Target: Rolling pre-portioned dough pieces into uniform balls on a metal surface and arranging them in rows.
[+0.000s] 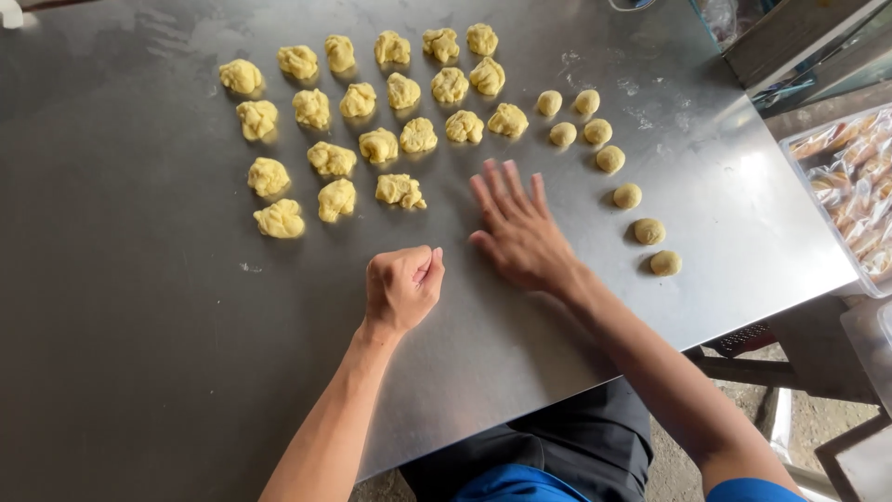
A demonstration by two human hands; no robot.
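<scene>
On the grey stainless-steel worktop (pixel 139 353) in front of me, my right hand (pixel 520 232) lies flat with the palm down and the fingers spread open. I cannot tell if something is under the palm. My left hand (pixel 401 286) is closed into a fist and rests on the metal just beside the right hand, near the thumb; if it holds something inside, this is hidden from me.

Beyond my hands, to the left, are the rough, knotted lumps of pale yellow dough (pixel 372 112), set in uneven rows. The nearest rough lump (pixel 400 191) is close to the fingertips of my right hand but does not touch them. To the right of these lumps are the small, smooth, round balls of the same yellow dough (pixel 613 158). They make a curved line that comes down along the right side of my right hand, and the last ball (pixel 664 263) lies near the edge of the worktop.

At the far right, past the worktop edge, stands a clear plastic tray (pixel 841 200) with wrapped baked pieces inside.
</scene>
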